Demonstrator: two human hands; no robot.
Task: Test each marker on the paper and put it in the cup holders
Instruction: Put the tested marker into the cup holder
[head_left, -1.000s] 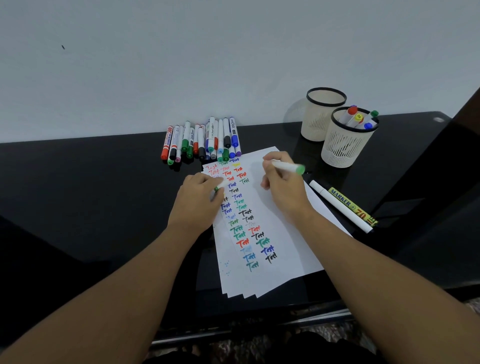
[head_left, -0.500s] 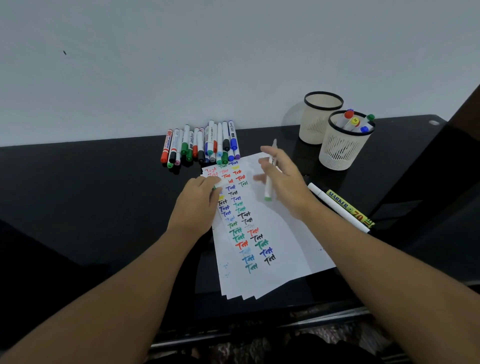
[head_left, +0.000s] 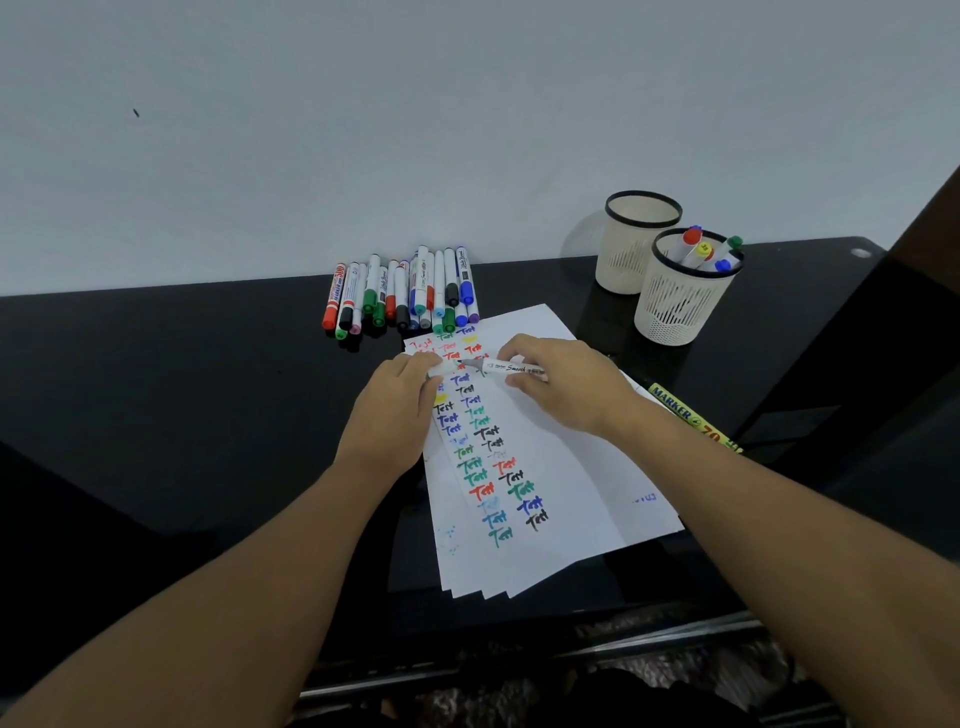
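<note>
A fan of white paper sheets lies on the black table, covered with coloured "Test" marks. My right hand grips a white marker, which lies level with its tip pointing left. My left hand pinches the marker's cap just left of the tip; tip and cap almost touch. Two cream mesh cup holders stand at the back right: the near one holds several markers, while nothing shows above the rim of the far one.
A row of several capped markers lies by the wall behind the paper. A yellow-green marker lies on the table right of my right forearm. A dark panel rises at the right edge.
My right hand turned the marker from writing to level, tip pointing left, and brought it to the cap in my left hand. The view tilted slightly.
</note>
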